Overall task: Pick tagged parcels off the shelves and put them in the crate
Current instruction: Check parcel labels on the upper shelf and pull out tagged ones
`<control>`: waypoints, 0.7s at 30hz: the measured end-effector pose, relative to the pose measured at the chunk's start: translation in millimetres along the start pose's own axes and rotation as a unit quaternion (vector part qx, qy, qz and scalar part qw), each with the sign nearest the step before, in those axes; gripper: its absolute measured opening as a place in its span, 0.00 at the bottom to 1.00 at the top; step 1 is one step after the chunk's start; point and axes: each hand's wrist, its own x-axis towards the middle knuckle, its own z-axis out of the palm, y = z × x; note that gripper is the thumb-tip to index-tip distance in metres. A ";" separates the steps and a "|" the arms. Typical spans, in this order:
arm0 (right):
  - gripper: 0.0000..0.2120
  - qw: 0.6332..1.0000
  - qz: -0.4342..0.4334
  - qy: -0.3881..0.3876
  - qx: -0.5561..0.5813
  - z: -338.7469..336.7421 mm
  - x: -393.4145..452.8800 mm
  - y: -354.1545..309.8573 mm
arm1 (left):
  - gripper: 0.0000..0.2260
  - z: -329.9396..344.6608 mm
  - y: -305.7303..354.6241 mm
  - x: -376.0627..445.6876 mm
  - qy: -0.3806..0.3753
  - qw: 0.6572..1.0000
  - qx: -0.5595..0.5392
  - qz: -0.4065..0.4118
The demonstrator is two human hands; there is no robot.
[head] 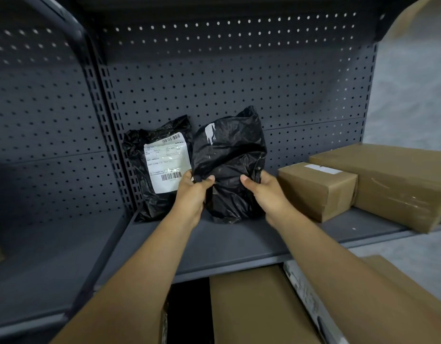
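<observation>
Two black plastic parcels stand on the grey metal shelf (227, 242), leaning against the perforated back panel. The right black parcel (229, 155) shows only a torn white scrap near its top. My left hand (193, 192) grips its left edge and my right hand (265, 192) grips its right edge, thumbs on the front. The left black parcel (162, 160) carries a large white shipping label with barcodes and stands just behind my left hand. No crate is in sight.
Right of the parcels, a small brown carton (316, 189) with a white label sits on the shelf against a larger brown carton (398, 180). More brown cartons (259, 306) lie on the shelf below. A slotted upright post (113, 135) borders the bay at left.
</observation>
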 end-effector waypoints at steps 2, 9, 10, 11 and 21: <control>0.14 1.000 -0.019 0.013 0.013 4.3 -5.2 4.9 | 0.11 -2.4 -9.2 -0.3 0.002 0.999 0.030 0.025; 0.16 0.976 -0.157 0.117 -0.099 -1.4 -5.3 8.0 | 0.25 1.1 -17.8 -7.9 0.036 0.949 0.251 0.186; 0.16 0.965 -0.187 0.133 -0.123 -2.6 -5.8 9.5 | 0.27 1.6 -19.4 -8.4 0.049 0.936 0.278 0.211; 0.15 0.954 -0.218 0.144 -0.144 -3.4 -8.8 9.8 | 0.28 2.4 -20.2 -10.2 0.048 0.931 0.286 0.223; 0.26 0.903 -0.299 -0.041 -0.305 12.7 -13.4 25.3 | 0.13 12.4 -15.9 -23.7 -0.088 0.971 0.173 0.137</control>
